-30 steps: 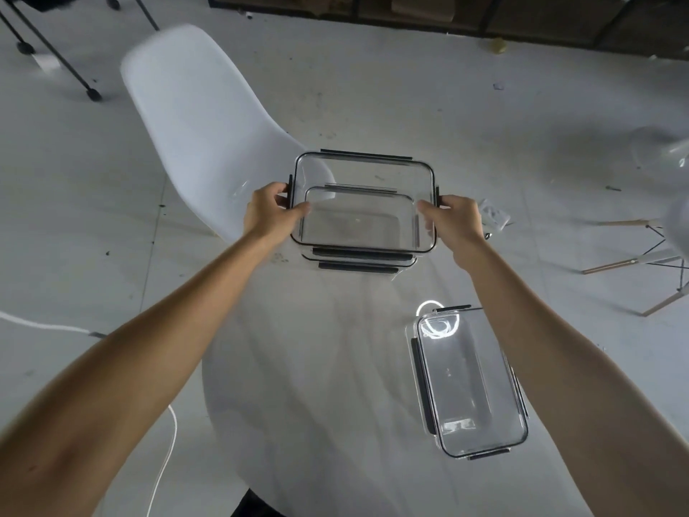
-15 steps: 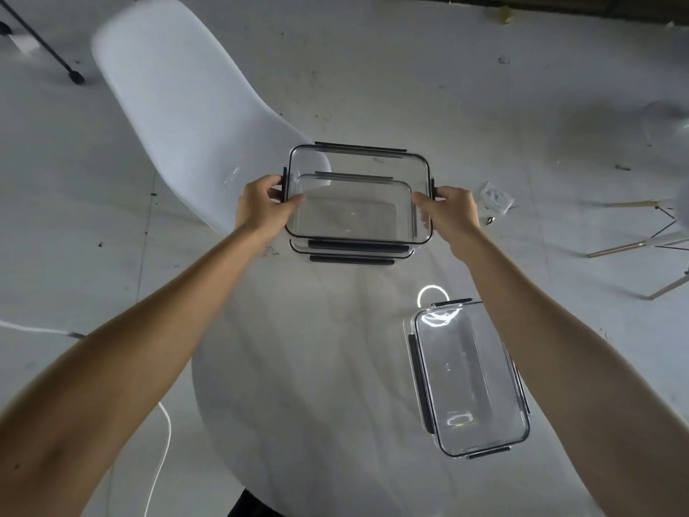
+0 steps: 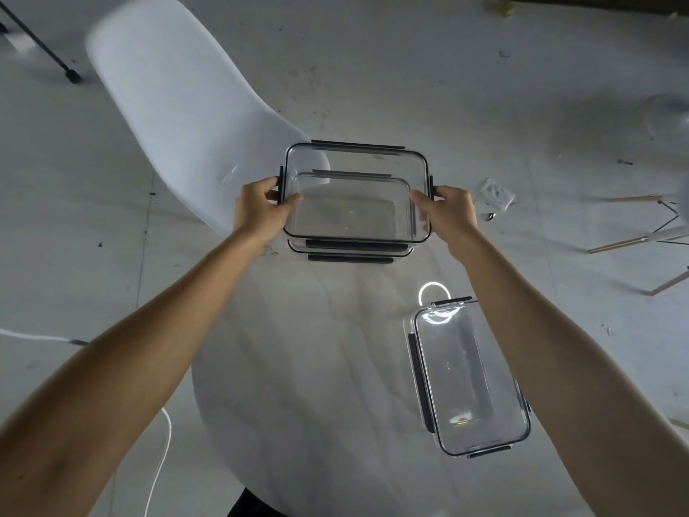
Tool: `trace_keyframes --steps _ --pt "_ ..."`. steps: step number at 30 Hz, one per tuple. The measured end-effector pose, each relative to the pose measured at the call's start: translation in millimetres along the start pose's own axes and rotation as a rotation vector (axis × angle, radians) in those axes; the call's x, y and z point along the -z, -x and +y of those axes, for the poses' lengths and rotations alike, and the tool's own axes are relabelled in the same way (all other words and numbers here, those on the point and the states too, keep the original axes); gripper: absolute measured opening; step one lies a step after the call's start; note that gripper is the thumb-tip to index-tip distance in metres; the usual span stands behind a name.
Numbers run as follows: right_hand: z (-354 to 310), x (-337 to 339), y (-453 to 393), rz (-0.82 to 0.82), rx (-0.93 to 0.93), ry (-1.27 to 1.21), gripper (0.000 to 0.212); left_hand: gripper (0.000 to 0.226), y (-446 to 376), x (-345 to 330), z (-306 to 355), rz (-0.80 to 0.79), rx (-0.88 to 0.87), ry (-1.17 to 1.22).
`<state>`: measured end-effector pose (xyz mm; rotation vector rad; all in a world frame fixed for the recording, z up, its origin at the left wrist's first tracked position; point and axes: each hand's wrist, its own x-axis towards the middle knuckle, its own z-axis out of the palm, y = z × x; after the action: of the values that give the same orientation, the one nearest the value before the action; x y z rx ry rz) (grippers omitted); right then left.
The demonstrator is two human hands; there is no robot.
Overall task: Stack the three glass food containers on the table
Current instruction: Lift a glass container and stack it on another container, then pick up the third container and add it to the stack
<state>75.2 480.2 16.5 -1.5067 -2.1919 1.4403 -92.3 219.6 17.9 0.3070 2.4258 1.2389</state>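
Now left hand (image 3: 261, 210), right hand (image 3: 449, 214) clasp top container (image 3: 354, 192) — thumbs over rim.

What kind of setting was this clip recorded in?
Probably an indoor studio or workshop, not a kitchen: bare scuffed grey floor with scattered debris, a round white table, a white moulded chair, and a loose white cable.

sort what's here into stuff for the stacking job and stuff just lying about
For the job: top container held by left hand and right hand; container beneath; lone container; table.

Lying about: white chair, cable, wrapper.
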Motion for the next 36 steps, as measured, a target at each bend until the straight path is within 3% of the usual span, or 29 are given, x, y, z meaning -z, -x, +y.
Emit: trace_keyframes --steps 23,26,28,30,32,34,36 --pt "4.5 0.6 8.4 0.009 -0.019 -0.03 0.032 0.025 4.7 6.2 3.2 -0.043 0.017 -0.037" --pt "5.5 1.7 9.3 -0.012 -0.012 -0.058 0.027 0.044 6.3 9.3 5.0 -0.068 0.067 -0.045" --pt "7.8 3.6 11.6 -0.014 -0.031 -0.121 0.045 0.065 11.8 9.0 8.0 -0.008 0.073 -0.141" --pt "11.2 7.2 18.4 -0.006 -0.077 -0.152 0.067 0.063 24.2 5.1 16.0 0.094 -0.065 -0.163" --pt "20.8 15.1 28.7 0.03 -0.106 -0.161 0.07 0.049 39.8 -4.7 28.8 0.161 -0.279 -0.112" --pt "36.5 25.0 41.4 0.064 -0.124 -0.17 0.074 0.041 52.0 -21.0 43.3 0.083 -0.402 -0.043" --pt "55.4 33.0 56.8 0.09 -0.133 -0.155 0.085 0.046 60.6 -38.5 55.2 -0.126 -0.41 -0.018"
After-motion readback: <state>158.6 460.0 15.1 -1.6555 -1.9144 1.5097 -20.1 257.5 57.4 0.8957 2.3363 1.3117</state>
